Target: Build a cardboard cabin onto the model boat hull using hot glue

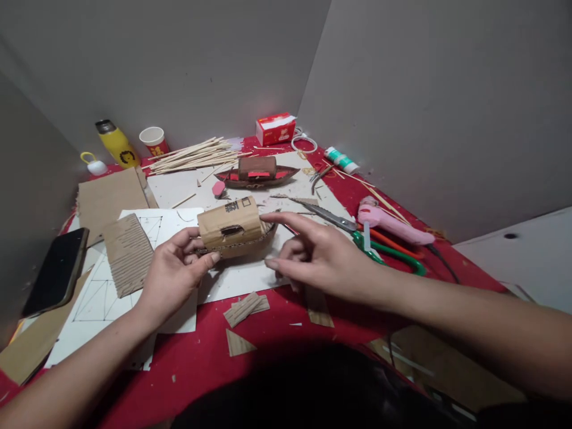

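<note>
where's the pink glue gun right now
In the head view the pink glue gun lies on the red tablecloth at the right, just beyond the green-handled scissors and the right hand.

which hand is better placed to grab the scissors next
Right, probably. The right hand hovers open beside the cardboard boat, with the green-handled scissors lying just behind it. The left hand is occupied gripping the boat's other end and sits farther from the scissors.
</note>
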`<state>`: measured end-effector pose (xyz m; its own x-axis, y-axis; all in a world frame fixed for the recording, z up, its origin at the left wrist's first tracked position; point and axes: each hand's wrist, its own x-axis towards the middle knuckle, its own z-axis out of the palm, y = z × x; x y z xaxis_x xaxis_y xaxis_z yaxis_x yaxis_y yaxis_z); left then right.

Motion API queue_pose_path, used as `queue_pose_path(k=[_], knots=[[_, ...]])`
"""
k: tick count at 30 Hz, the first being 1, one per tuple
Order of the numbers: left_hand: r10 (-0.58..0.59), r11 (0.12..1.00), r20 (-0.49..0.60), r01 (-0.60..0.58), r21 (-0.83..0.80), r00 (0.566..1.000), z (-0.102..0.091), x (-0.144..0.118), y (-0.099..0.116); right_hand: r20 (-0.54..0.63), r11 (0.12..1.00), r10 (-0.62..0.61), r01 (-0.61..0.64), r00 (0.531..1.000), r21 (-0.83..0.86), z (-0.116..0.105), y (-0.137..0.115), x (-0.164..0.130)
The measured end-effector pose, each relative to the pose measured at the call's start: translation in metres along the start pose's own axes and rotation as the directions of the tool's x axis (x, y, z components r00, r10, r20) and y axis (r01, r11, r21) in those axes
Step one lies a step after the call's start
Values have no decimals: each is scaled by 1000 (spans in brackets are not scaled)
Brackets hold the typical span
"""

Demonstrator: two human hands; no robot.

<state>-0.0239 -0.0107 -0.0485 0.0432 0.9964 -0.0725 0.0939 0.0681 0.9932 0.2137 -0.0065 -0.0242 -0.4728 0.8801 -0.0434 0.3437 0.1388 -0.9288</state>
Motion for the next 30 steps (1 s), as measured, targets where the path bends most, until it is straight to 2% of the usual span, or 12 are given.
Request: queue_pose_path(k=[2,4,7,9,12,16,23,26,30], knots=[[8,1000,-16,-8,2,1000,0,-1,0,-30,999,34,-34,999,12,5,5,13],[19,1000,-41,-19,13,999,0,-1,-2,-23,990,122,-120,992,71,4,9,20],[17,999,-71,-15,35,997,1,-1,-3,58,948,245,-252,968,195,3,9,25],[2,999,-78,1,42,997,3,-2,-2,122,920,265,-289,956,265,6,10,27],[-26,999,-81,30,38,996,6,-3,-2,142,895,237,-273,961,353,14,16,32],[-54,998,-79,55,20,995,7,-2,-4,86,864,255,-267,963,427,24,26,38],[-12,998,-46,15,55,999,7,-1,-2,29,880,223,-214,974,425,25,27,41],[-58,998,-13,58,17,998,7,-1,0,44,883,204,-203,978,424,27,26,41],[-50,999,-52,49,-16,997,4,1,-2,79,877,235,-247,969,413,34,23,44]])
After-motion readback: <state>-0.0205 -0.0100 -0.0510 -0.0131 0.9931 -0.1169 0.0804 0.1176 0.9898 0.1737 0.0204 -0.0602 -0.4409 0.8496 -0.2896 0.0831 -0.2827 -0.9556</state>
